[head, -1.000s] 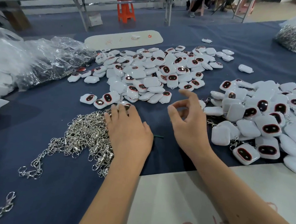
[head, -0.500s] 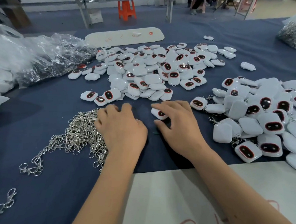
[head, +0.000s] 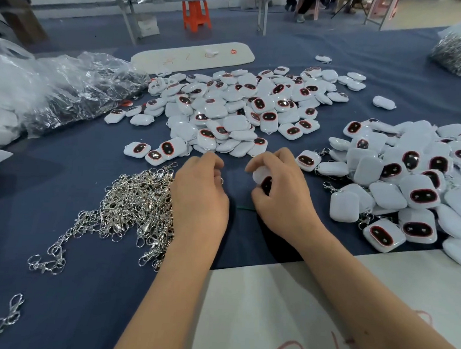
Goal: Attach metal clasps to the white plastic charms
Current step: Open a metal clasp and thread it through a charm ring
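- The right hand [head: 282, 193] curls round one white charm [head: 261, 176], held just above the blue cloth [head: 82, 286].
- The left hand [head: 198, 199] pinches a small metal ring [head: 221, 180] beside the pile of metal clasps [head: 136, 203].
- Loose charms [head: 241, 107] lie beyond; clasped charms [head: 412, 180] are heaped to the right.

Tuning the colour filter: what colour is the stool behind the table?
Orange; the stool shows clearly at the top of the head view.
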`<control>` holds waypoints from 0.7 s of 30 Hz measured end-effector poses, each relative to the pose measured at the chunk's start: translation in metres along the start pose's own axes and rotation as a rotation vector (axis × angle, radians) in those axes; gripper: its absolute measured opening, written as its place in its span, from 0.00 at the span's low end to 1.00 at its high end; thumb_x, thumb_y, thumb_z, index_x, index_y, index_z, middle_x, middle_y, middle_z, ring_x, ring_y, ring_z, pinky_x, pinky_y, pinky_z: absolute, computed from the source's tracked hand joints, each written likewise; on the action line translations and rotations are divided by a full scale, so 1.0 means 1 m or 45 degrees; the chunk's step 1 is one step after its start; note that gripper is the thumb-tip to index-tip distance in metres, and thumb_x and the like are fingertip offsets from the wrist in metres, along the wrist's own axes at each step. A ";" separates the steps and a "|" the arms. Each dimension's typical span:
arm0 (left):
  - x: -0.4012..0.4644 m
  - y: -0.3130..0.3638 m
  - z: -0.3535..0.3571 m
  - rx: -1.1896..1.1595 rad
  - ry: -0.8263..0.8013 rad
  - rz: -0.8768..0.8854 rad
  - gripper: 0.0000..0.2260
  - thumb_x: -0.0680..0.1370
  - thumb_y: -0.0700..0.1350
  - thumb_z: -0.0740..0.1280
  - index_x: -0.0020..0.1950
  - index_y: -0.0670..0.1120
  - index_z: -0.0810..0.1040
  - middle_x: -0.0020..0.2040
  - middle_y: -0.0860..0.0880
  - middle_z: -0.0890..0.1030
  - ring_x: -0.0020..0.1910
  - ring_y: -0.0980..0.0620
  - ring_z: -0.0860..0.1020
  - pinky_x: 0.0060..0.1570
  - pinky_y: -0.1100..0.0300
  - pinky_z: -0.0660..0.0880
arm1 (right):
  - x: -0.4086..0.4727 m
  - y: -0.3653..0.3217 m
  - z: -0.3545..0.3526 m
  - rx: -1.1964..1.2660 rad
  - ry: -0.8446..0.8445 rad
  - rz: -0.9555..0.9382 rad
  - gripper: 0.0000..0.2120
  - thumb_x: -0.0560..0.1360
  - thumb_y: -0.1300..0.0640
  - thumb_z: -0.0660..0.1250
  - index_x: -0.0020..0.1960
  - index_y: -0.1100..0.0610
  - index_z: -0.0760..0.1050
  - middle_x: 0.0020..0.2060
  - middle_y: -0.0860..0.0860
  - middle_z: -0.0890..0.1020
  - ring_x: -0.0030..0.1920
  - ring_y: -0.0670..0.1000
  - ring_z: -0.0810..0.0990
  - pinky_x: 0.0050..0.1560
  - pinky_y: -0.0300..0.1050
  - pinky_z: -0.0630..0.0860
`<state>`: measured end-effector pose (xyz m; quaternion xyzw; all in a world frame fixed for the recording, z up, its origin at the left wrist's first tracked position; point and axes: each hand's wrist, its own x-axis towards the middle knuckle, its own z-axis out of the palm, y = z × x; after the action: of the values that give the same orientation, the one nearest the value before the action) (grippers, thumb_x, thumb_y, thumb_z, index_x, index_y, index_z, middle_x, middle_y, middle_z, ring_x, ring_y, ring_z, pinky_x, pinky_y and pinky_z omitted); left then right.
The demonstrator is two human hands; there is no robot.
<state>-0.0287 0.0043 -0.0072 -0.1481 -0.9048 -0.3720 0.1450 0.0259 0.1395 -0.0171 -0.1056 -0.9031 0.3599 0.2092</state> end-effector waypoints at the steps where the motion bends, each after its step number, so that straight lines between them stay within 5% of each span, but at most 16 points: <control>1: -0.001 0.002 0.002 -0.079 0.001 0.026 0.12 0.75 0.32 0.68 0.52 0.47 0.82 0.47 0.50 0.83 0.45 0.53 0.80 0.52 0.56 0.77 | 0.000 0.000 -0.001 0.034 0.035 0.007 0.15 0.71 0.69 0.68 0.51 0.52 0.75 0.50 0.48 0.72 0.44 0.48 0.72 0.44 0.44 0.71; 7: -0.006 0.015 0.009 -0.609 0.019 -0.100 0.11 0.73 0.34 0.76 0.48 0.49 0.82 0.41 0.55 0.83 0.38 0.59 0.81 0.42 0.70 0.77 | 0.000 -0.001 -0.004 0.295 0.040 0.016 0.12 0.72 0.68 0.66 0.49 0.52 0.79 0.41 0.44 0.80 0.41 0.44 0.76 0.41 0.37 0.71; 10: -0.005 0.017 0.010 -0.781 0.058 -0.184 0.11 0.73 0.34 0.76 0.47 0.49 0.82 0.41 0.54 0.83 0.36 0.60 0.81 0.40 0.70 0.77 | 0.002 0.000 -0.002 0.320 0.035 0.014 0.07 0.77 0.62 0.68 0.49 0.52 0.83 0.42 0.43 0.84 0.40 0.43 0.78 0.44 0.42 0.75; 21: -0.006 0.013 0.010 -0.897 -0.036 -0.253 0.09 0.74 0.35 0.76 0.49 0.48 0.82 0.39 0.54 0.85 0.38 0.59 0.84 0.36 0.70 0.76 | 0.003 0.007 -0.003 0.599 0.146 0.025 0.05 0.79 0.60 0.73 0.45 0.55 0.85 0.33 0.39 0.83 0.34 0.42 0.78 0.39 0.35 0.71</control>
<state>-0.0203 0.0196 -0.0083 -0.1056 -0.7331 -0.6710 0.0356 0.0246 0.1470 -0.0189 -0.0831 -0.7800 0.5557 0.2753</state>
